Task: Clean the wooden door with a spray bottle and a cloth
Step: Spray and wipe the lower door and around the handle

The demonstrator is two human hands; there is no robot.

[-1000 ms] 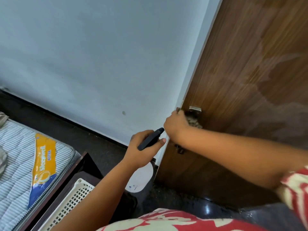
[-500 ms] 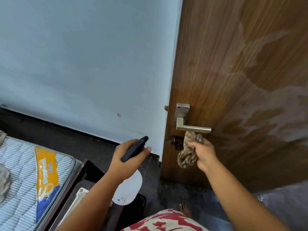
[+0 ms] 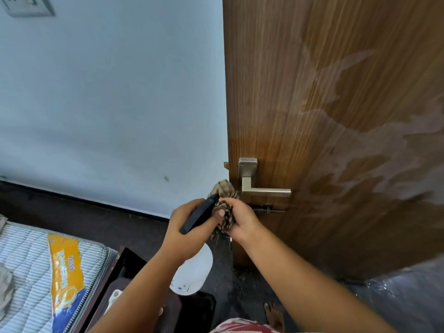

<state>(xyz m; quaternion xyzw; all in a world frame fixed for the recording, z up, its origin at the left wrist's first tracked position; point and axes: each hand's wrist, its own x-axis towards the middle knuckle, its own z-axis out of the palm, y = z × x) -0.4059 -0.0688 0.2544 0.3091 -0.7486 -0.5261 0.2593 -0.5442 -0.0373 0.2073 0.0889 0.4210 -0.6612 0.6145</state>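
Observation:
The brown wooden door (image 3: 336,116) fills the right side, with pale wet streaks across its face and a metal lever handle (image 3: 262,188). My left hand (image 3: 189,224) grips the black trigger head of a white spray bottle (image 3: 194,272), whose body hangs below my wrist. My right hand (image 3: 240,222) holds a bunched brown patterned cloth (image 3: 224,191) just left of the handle, at the door's edge. The two hands touch each other around the cloth.
A pale blue wall (image 3: 108,104) stands left of the door, with a socket (image 3: 26,6) at top left. A striped mattress (image 3: 36,272) with an orange label lies at lower left beside a dark wooden frame (image 3: 125,265). A bare foot (image 3: 274,316) stands on the dark floor.
My right hand has pulled the cloth from below the lever handle leftward to the door's edge. My left hand with the spray bottle has risen to meet it.

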